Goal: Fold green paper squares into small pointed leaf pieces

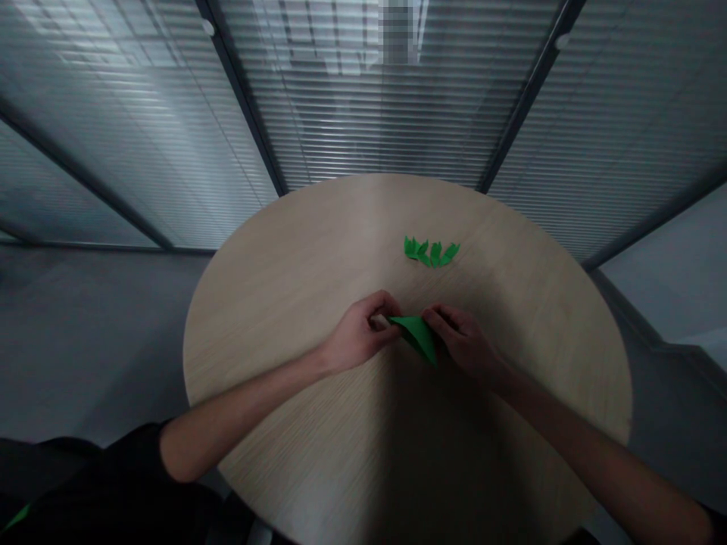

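Folded green paper (418,333), flat-faced and tapering to a triangular point, is held near the middle of the round, wood-grained surface (284,280). The left hand (360,333), partly curled, pinches its left corner. Beyond it, small pointed green pieces (435,253) form a row. The right hand (469,347), fingers bent, grips its right edge.

The triangular green paper (419,337) sits between the left hand (360,333) and the right hand (463,337), over the round wooden tabletop (284,265). Beyond the right hand, on the tabletop, lies the row of small green folded pieces (435,254).
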`<state>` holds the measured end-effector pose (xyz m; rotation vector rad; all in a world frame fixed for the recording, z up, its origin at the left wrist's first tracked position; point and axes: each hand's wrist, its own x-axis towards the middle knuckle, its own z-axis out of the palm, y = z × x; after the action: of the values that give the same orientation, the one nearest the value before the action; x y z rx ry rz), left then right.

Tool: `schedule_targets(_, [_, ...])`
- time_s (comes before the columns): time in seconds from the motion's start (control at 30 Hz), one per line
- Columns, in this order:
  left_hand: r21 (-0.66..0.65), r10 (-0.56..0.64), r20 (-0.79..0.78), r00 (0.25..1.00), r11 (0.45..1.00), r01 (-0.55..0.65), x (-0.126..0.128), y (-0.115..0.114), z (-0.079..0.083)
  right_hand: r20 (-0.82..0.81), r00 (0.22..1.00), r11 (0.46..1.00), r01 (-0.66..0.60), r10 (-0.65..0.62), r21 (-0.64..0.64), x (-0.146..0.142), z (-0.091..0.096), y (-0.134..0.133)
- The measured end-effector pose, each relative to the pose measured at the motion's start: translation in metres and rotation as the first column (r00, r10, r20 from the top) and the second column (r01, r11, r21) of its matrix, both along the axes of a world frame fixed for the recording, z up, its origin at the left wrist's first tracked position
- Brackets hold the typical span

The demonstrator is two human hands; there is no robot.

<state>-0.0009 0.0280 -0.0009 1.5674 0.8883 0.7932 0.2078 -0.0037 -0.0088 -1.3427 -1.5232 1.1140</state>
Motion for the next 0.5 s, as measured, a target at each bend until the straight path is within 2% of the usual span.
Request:
schedule_targets(0.17, [0.123,0.069,-0.008,0.998,0.99,-0.067,-0.001,0.002,-0.003,-0.084,0.996,0.994,-0.018,0.027,0.103,0.0,-0.001,-0.004])
schedule_targets(0.3, [0.115,0.053,-0.011,0.999,0.992,-0.051,-0.001,0.002,-0.005,-0.032,0.998,0.976,-0.053,0.062,0.211,-0.001,-0.004,-0.01])
schedule_targets(0.5, [0.141,0.013,-0.032,0.999,0.99,-0.008,0.0,0.001,-0.005,0.108,0.993,0.876,-0.097,0.052,0.472,-0.002,-0.006,-0.01])
